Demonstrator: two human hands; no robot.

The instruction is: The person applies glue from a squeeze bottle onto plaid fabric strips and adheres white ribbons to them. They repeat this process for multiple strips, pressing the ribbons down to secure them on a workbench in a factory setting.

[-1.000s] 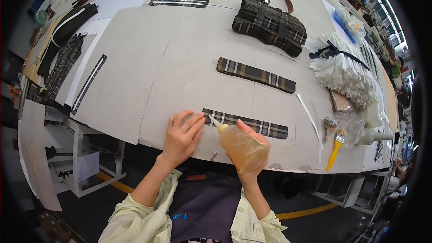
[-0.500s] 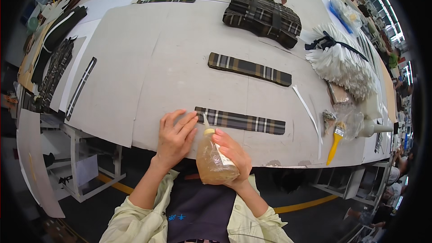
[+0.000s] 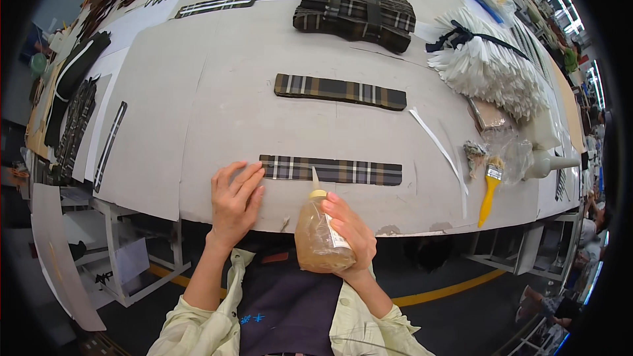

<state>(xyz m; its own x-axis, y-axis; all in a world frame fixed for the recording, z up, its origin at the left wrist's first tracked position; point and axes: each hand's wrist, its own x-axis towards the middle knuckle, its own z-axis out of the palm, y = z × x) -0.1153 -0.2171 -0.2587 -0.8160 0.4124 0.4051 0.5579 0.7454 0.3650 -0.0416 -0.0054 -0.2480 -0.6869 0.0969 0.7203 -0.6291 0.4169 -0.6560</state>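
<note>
A plaid fabric strip (image 3: 369, 173) in dark, brown and white lies flat near the table's front edge. The fingertips of my left hand (image 3: 234, 194) rest on its left end, fingers stretched out. Wrapped round a squeeze bottle (image 3: 320, 240) of amber liquid, probably glue, is my right hand (image 3: 353, 234). The bottle stands tilted, its pale pointed nozzle (image 3: 315, 177) over the strip left of its middle; whether the tip touches is hard to tell. Farther back lies a stack of similar plaid strips (image 3: 339, 92).
A tied plaid bundle (image 3: 356, 16) sits at the back. To the right are a tied bunch of white strips (image 3: 488, 66), a yellow-handled brush (image 3: 490, 198), a white strip (image 3: 438, 145) and a nozzle bottle (image 3: 547, 163). A narrow striped strip (image 3: 110, 147) lies at left.
The bottle's nozzle has moved right along the plaid strip, away from my left hand. My left fingers stay at the strip's left end. The whole view has shifted slightly.
</note>
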